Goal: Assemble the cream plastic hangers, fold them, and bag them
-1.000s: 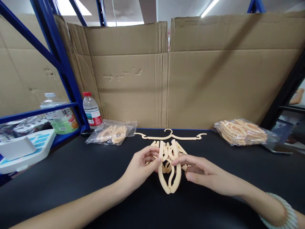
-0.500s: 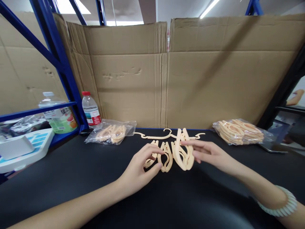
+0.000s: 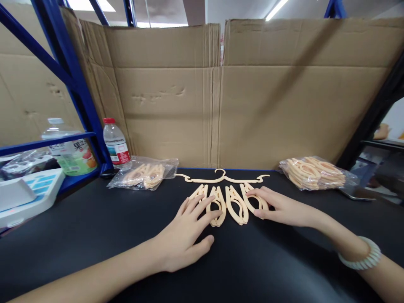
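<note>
Four folded beige hangers lie side by side, flat on the black table, centre, just near of an unfolded hanger. Left hand open, palm down, fingertips resting on the left two. Right hand open, fingers flat on the rightmost one; nothing gripped. Far left: bagged hangers, a water bottle. Far right: a fuller bag of hangers. Cardboard wall behind.

A packing or warehouse workstation is shown. Blue steel racking is lined with flattened cardboard, and bagged plastic parts are laid on the black counter below that cardboard.
</note>
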A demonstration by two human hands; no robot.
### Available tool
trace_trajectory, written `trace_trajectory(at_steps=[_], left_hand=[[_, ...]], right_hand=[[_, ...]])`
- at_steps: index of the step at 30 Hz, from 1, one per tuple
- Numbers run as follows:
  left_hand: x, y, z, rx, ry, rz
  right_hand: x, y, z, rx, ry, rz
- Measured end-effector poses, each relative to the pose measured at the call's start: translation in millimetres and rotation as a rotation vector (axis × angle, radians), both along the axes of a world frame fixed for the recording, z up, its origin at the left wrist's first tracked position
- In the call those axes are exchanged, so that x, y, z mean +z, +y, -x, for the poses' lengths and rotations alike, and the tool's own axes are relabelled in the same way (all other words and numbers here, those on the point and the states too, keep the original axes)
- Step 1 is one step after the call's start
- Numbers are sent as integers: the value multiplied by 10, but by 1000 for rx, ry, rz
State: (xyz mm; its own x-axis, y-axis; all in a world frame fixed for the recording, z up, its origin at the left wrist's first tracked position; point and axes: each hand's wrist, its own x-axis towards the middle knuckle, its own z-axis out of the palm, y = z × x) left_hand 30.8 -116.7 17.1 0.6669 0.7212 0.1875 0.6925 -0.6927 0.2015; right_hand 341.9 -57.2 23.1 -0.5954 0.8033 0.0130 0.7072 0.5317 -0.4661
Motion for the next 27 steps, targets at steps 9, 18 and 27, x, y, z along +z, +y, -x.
trace_trajectory(at_steps=[9, 18, 27], left_hand=[[-30, -2, 58, -61, 11, 26], [2, -30, 21, -17, 58, 50], [11, -55, 32, 7, 81, 93]], right_hand=[[-8, -76, 56, -46, -158, -16], [75, -177, 150, -3, -128, -180], [-100, -348, 428, 87, -231, -66]])
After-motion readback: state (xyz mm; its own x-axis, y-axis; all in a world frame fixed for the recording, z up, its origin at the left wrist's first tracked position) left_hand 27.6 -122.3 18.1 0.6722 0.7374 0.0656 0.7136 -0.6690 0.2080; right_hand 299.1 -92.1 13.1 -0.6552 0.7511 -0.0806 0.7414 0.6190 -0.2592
